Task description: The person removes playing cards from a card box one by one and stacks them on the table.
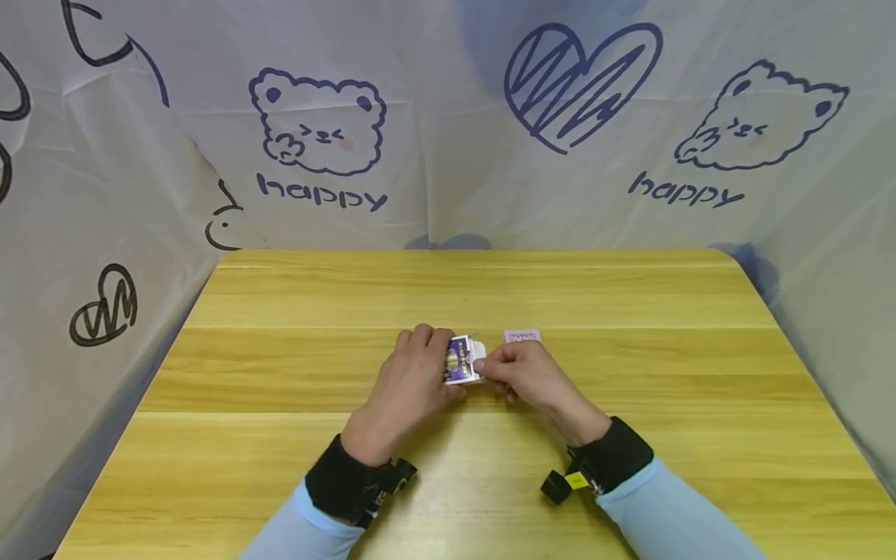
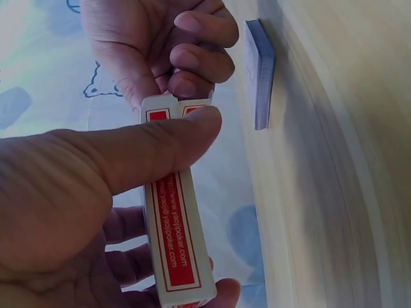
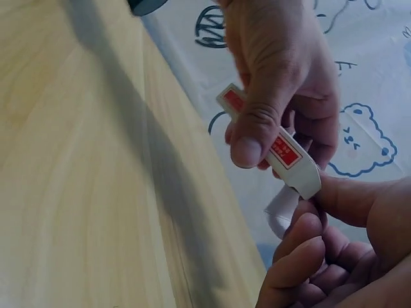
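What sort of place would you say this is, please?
Probably a makeshift recording booth: printed cloth hangs behind and beside a wood-grain table, and black wristbands carry small attached devices, perhaps cameras.

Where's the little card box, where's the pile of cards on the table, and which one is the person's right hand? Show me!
Card box (image 2: 175, 240): left wrist view, on its red-printed narrow side.
Pile of cards (image 1: 522, 336): head view, on its patterned top.
Right hand (image 1: 530, 375): head view, on its back.

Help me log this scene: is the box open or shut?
The box is open: a white flap sticks out at the end by the right hand.
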Demonstrator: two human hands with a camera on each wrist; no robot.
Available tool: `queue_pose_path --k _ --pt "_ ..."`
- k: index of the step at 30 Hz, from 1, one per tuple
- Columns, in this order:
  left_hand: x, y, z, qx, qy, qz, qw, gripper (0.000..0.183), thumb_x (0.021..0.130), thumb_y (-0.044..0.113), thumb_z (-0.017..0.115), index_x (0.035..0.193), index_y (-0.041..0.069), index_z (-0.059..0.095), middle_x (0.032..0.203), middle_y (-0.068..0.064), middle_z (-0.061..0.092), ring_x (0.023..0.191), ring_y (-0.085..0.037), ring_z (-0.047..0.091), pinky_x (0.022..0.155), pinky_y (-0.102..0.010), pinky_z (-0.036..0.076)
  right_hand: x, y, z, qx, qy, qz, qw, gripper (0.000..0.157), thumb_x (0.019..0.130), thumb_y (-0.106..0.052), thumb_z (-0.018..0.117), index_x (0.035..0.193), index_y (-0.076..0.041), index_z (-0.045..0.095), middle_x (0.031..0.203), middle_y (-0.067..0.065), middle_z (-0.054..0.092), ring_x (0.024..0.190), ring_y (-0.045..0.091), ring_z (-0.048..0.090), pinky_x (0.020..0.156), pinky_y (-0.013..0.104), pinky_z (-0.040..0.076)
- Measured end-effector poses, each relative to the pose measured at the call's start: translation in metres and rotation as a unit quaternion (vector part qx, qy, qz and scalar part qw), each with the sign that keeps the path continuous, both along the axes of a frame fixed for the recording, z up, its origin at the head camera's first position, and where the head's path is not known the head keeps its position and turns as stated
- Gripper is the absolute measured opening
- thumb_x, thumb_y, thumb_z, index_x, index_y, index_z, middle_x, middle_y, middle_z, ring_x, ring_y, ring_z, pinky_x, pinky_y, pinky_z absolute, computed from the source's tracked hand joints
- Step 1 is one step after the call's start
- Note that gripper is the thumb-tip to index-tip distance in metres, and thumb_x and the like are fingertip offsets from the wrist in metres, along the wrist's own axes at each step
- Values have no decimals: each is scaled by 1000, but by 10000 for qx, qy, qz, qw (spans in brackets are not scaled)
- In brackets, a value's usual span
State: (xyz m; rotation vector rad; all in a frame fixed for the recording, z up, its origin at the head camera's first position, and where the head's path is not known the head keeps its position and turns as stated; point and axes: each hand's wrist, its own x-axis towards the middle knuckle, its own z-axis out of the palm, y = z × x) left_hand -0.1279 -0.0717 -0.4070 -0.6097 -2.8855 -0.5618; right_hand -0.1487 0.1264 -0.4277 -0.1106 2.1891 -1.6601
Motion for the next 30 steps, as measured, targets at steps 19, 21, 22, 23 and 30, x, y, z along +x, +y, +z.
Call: queue_pose_path --k 19,21,22,23,30 --pt "2 2 3 50 -360 -197 9991 74 65 34 89 123 4 54 110 -13 55 98 -30 49 70 -40 52 4 0 0 -104 94 192 9997 23 90 -19 65 81 1 63 62 5 53 54 15 49 46 29 44" --pt "2 2 4 33 -323 -252 9992 74 65 33 89 123 4 54 110 -14 56 97 -30 49 69 -39 52 3 -1 -2 -115 106 212 9997 21 90 -17 66 81 2 63 61 3 52 53 14 48 46 28 43" --pt "2 2 4 25 -313 -264 9992 74 64 32 90 122 4 54 109 -14 56 96 -30 49 69 -39 52 3 -1 -2 -117 109 211 9997 20 89 -15 67 80 2 63 60 2 52 52 14 47 47 27 41" --pt "3 2 4 7 -295 -269 9992 74 64 32 90 122 4 54 109 -14 56 95 -29 49 69 -39 52 3 -1 -2 -122 131 224 9996 19 89 -14 67 80 2 64 60 2 52 53 14 47 48 27 41" --pt "3 0 2 -50 -404 -156 9990 75 66 34 88 125 3 54 110 -14 56 98 -31 50 69 -40 53 4 0 4 231 364 1 9991 23 88 -22 70 78 -1 68 63 8 58 53 16 46 48 27 37"
